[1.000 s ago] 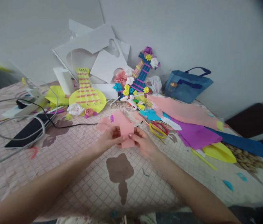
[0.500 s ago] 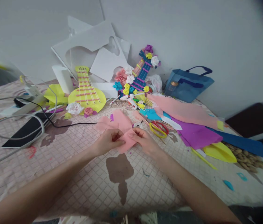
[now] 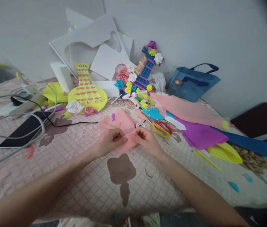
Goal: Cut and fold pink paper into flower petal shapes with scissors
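Note:
A piece of pink crepe paper [image 3: 127, 145] is pinched between my two hands just above the table. My left hand [image 3: 111, 141] grips its left side, thumb against curled fingers. On the right side, my right hand [image 3: 146, 140] holds it the same way. Behind the hands lies more pink crepe paper [image 3: 121, 119] with a small purple scrap [image 3: 113, 117] on it. Yellow-handled scissors [image 3: 161, 130] and a red-handled pair [image 3: 165, 125] rest to the right of my right hand.
A yellow paper guitar [image 3: 88, 94] and a blue flowered one [image 3: 145, 74] stand at the back. A glue gun [image 3: 132, 98] lies before them. Cables run past a black tablet-like slab [image 3: 22, 132] at left. Purple paper [image 3: 202, 137], peanuts [image 3: 252, 159] and a blue bag [image 3: 190, 83] are at right.
Both hands keep their pinch on the pink crepe paper, and its upper edge has shifted slightly between the fingers. The whole view has tilted a little; the other things stay put.

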`<state>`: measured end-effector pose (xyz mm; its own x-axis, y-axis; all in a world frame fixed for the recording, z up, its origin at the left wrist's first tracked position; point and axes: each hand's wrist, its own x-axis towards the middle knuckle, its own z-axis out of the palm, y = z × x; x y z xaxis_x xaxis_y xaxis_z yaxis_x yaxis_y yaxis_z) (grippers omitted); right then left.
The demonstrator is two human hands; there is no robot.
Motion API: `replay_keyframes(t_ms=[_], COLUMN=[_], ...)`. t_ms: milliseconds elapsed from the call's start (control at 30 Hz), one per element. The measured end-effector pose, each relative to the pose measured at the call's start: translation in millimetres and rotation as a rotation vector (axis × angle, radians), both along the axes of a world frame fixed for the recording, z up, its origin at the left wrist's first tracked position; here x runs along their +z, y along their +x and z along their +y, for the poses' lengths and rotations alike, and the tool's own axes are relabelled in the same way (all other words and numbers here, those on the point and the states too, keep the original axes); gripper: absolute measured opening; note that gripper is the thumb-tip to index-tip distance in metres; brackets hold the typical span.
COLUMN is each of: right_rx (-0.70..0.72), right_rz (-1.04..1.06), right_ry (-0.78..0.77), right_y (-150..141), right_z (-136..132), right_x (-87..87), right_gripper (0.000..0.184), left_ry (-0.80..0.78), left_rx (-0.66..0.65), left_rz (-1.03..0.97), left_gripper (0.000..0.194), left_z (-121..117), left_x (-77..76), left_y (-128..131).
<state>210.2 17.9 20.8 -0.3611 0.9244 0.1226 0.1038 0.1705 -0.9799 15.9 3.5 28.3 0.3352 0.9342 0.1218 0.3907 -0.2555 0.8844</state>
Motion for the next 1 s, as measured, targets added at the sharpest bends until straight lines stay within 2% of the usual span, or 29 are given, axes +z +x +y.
replay_keyframes(t_ms=[200,433,733,1000], right_rx=[-0.043,-0.059,-0.094,-0.113], right_rz=[-0.042,-0.046,-0.002,0.015], right_ry=[0.025,0.048,0.038,0.027], right_y=[-0.2,1.7,3.6,3.2], right_z=[0.0,2.4,4.7,5.7], right_x=[0.6,-0.9,-6.5,-6.9], right_gripper=[0.029,0.025,0.025,0.025], left_ry=[-0.009,-0.028,-0.156,-0.160], left_rx=[-0.020,0.004,-0.045,-0.001], left_rz=[-0.022,0.015,-0.130,-0.095], left_gripper=[0.026,0.021,0.026,0.028], left_z=[0.6,4.4,9.8,11.2], left_x=[-1.1,0.9,-4.8,-4.9], left_y=[-1.2,-5.3,-8.7,-11.1])
